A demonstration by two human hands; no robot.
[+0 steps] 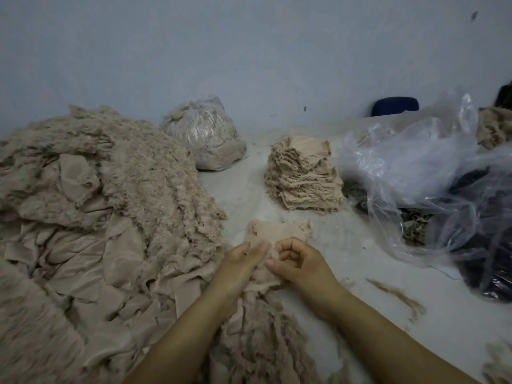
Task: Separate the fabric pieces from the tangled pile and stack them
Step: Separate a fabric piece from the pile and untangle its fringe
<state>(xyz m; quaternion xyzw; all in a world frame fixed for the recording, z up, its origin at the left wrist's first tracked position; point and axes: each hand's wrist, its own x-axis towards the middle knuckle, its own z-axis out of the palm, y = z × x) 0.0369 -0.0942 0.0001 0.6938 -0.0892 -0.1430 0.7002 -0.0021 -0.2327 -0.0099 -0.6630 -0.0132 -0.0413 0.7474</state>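
While the left hand [243,261] and right hand [296,263] are pinching one fabric piece [277,231] between curled fingers at the tangled pile's [97,217] near edge, the stack [303,176] is waiting straight ahead, nearer the right hand.

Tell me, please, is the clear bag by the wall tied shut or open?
Shut: the clear bag is gathered at its top.

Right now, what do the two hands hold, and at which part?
Both hands, left and right, pinch one beige fabric piece at its near edge, side by side; the rest of it lies on the table.
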